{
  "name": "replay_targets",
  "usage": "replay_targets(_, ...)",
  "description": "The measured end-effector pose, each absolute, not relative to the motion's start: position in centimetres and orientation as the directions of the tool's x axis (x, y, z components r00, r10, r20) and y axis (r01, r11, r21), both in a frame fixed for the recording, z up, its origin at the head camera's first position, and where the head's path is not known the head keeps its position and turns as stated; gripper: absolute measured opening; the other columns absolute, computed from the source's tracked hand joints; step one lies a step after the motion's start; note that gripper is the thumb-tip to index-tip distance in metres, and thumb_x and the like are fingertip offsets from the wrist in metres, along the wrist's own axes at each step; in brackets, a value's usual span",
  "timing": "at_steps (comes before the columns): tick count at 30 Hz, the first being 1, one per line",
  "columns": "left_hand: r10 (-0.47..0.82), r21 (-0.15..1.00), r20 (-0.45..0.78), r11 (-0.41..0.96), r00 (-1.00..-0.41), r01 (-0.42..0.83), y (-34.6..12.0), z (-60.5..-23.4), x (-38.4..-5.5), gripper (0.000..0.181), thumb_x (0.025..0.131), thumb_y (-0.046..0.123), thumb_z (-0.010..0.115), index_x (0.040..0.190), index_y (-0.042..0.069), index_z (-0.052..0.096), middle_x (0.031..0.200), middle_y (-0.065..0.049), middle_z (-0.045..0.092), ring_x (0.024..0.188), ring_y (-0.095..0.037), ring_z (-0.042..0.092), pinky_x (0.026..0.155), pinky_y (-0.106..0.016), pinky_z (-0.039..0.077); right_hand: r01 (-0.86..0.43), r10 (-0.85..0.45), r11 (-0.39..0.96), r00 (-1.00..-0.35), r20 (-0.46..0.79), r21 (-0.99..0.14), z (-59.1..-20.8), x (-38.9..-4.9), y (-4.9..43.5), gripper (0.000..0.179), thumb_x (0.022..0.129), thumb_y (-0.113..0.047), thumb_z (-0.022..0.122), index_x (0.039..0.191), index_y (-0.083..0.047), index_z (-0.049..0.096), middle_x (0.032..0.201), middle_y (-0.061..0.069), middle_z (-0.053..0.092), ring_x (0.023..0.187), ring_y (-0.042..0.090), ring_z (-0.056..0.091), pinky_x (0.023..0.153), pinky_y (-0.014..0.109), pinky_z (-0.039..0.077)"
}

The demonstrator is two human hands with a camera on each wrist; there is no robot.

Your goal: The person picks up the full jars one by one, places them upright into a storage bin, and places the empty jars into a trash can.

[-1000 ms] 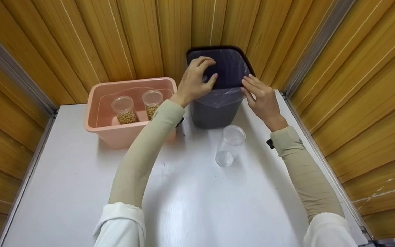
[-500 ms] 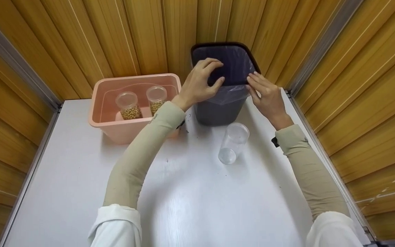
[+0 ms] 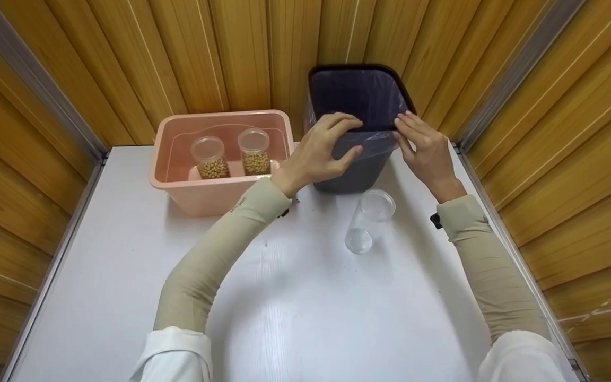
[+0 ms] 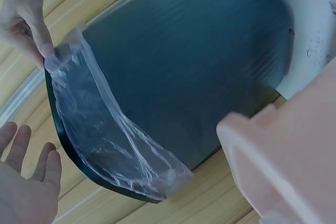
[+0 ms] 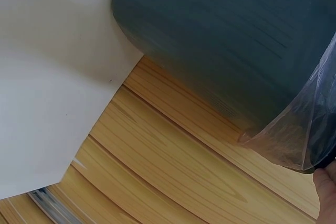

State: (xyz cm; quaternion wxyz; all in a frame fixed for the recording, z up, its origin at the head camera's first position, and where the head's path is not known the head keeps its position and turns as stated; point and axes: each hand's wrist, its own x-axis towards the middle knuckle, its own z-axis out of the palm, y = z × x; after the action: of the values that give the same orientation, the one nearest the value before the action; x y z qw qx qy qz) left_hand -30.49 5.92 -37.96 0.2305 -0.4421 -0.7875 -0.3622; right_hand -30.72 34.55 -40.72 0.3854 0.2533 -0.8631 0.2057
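A dark grey trash bin [image 3: 350, 172] stands against the back wall, its mouth lined with a thin clear trash bag [image 3: 374, 143] folded over the rim. My right hand [image 3: 426, 154] pinches the bag and rim at the right front corner, thumb outside, as the left wrist view also shows. My left hand [image 3: 321, 154] hovers in front of the bin's left side, fingers loosely bent and thumb apart, holding nothing. In the left wrist view the left hand [image 4: 26, 187] is off the rim. A clear empty jar [image 3: 370, 220] stands on the table before the bin.
Left of the bin is a pink plastic tub [image 3: 215, 199] holding two lidded clear jars of yellowish beans, a left jar [image 3: 212, 159] and a right jar [image 3: 255, 154]. Wood-patterned panels [image 3: 242, 58] enclose the white table [image 3: 284, 318] at the back and sides.
My left hand has drawn back from over the bin's mouth toward its front side. The right hand has stayed at the rim corner. The head view has shifted slightly left.
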Motion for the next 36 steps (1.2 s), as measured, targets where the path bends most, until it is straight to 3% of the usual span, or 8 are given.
replay_targets(10, 0.622, 0.341, 0.644, 0.288, -0.445, 0.895, 7.9, -41.6, -27.2, 0.049, 0.102, 0.036, 0.07, 0.139, 0.005, 0.066, 0.141, -0.012, 0.065, 0.134, -0.025, 0.059, 0.12, -0.031, 0.044, -0.579, -0.285, 0.801, -0.594, 0.753, -0.154, -40.5, -30.5, 34.9, 0.031, 0.106, -0.016, 0.068, 0.132, 0.0, 0.074, 0.135, 0.017, 0.073, 0.133, 0.035, 0.067, 0.11, 0.049, 0.056)
replay_targets(18, 0.672, 0.369, 0.582, 0.285, -0.459, 0.885, 9.2, -45.3, -25.2, 0.053, 0.101, 0.045, 0.069, 0.14, 0.01, 0.066, 0.143, -0.008, 0.064, 0.134, -0.023, 0.059, 0.12, -0.031, 0.044, -0.591, -0.285, 0.792, -0.584, 0.76, -0.156, -40.8, -30.6, 34.7, 0.031, 0.106, -0.015, 0.068, 0.131, 0.001, 0.074, 0.135, 0.017, 0.073, 0.133, 0.036, 0.067, 0.11, 0.049, 0.056)
replay_targets(26, 0.659, 0.404, 0.613, 0.211, -0.435, 0.89, 10.1, -48.3, -24.0, 0.046, 0.097, 0.035, 0.076, 0.135, 0.009, 0.068, 0.139, -0.008, 0.066, 0.13, -0.025, 0.062, 0.117, -0.034, 0.048, -0.594, -0.287, 0.788, -0.584, 0.759, -0.159, -40.8, -30.5, 34.5, 0.031, 0.106, -0.016, 0.068, 0.132, 0.0, 0.074, 0.136, 0.016, 0.073, 0.133, 0.036, 0.067, 0.111, 0.048, 0.055)
replay_targets(36, 0.639, 0.418, 0.632, 0.194, -0.437, 0.888, 10.6, -49.0, -23.7, 0.041, 0.098, 0.029, 0.077, 0.132, 0.008, 0.07, 0.141, -0.008, 0.065, 0.128, -0.024, 0.063, 0.113, -0.033, 0.051, -0.58, -0.297, 0.8, -0.605, 0.738, -0.154, -40.6, -30.3, 34.6, 0.033, 0.107, -0.019, 0.066, 0.135, 0.0, 0.073, 0.138, 0.017, 0.072, 0.135, 0.036, 0.065, 0.112, 0.048, 0.054)
